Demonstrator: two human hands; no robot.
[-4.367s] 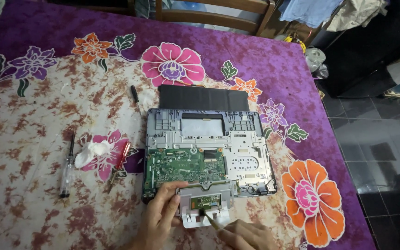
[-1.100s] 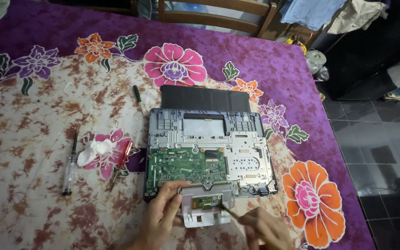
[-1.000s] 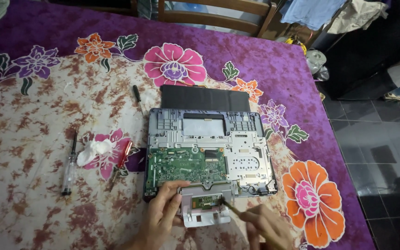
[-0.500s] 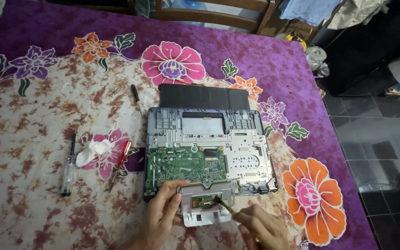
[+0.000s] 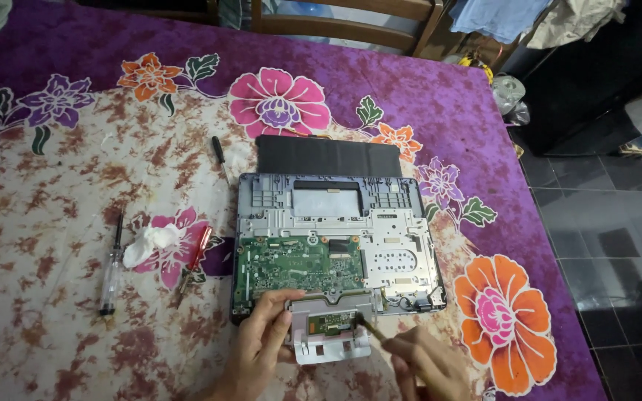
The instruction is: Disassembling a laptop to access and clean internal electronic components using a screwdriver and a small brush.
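Opened laptop chassis [image 5: 336,245] lies flat on the floral tablecloth [image 5: 61,223]; at its near edge the left hand [image 5: 258,349] pinches the touchpad module [image 5: 332,330] steady while the right hand [image 5: 429,364], fingers closed, grips a thin tool [image 5: 369,328] tipped onto it.

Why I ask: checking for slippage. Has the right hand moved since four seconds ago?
Yes. Against the unmoved touchpad panel, the right hand has shifted slightly rightward; its tool now meets the panel's right side.
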